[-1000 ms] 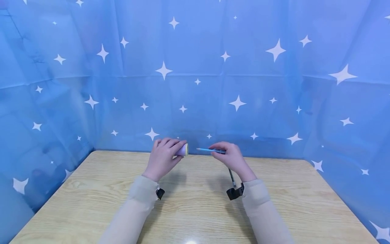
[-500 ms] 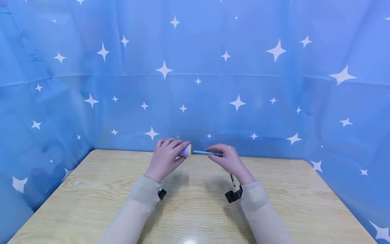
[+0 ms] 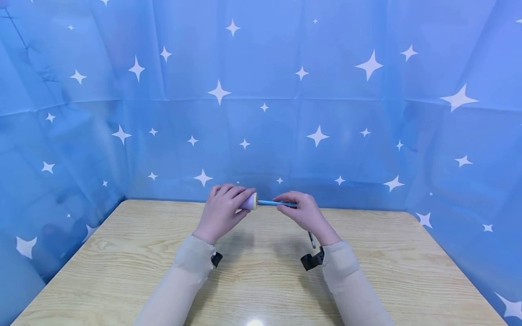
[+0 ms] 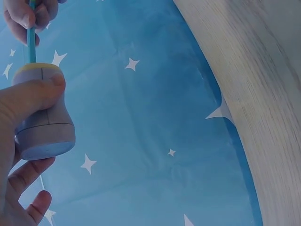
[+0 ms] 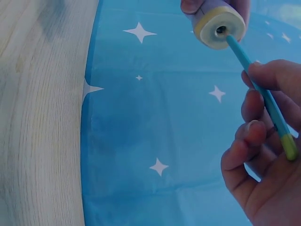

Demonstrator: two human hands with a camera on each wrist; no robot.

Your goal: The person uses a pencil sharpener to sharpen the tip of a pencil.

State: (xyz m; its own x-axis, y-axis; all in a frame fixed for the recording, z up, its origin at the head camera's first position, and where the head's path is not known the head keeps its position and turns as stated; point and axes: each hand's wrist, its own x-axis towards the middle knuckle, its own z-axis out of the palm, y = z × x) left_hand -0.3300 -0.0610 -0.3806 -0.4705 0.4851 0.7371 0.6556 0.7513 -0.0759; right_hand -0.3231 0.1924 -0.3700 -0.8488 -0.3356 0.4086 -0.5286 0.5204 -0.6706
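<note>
Just to the right of the sharpener (image 3: pixel 248 202), what looks like its lavender, waisted body held over the surface (image 3: pixel 261 276), is the light-blue pencil (image 3: pixel 271 203), its point turned toward the sharpener's pale end face (image 5: pixel 209 36). The left hand (image 3: pixel 220 213) grips the sharpener from its left side, the thumb laid across the body and the holed end facing right. On the opposite side of the sharpener, the right hand (image 3: pixel 307 213) pinches the pencil between thumb and forefinger, the other fingers loosely bent; the yellow-green end (image 5: pixel 289 147) points away from the sharpener, back toward the palm.

Everything seems to turn on how the pencil's tip (image 5: pixel 229 38) meets the hole (image 5: pixel 221 29) in the sharpener's face. From the head view the two long axes run nearly level and close to one line. The right wrist view shows the tip at the hole's edge, the dark opening partly uncovered; whether it touches or has entered slightly, I cannot tell. The right hand is nearer the pencil's rear half, so any small sideways correction would probably come from it. Beyond the sharpener hangs a blue star-printed cloth (image 3: pixel 261 68).
</note>
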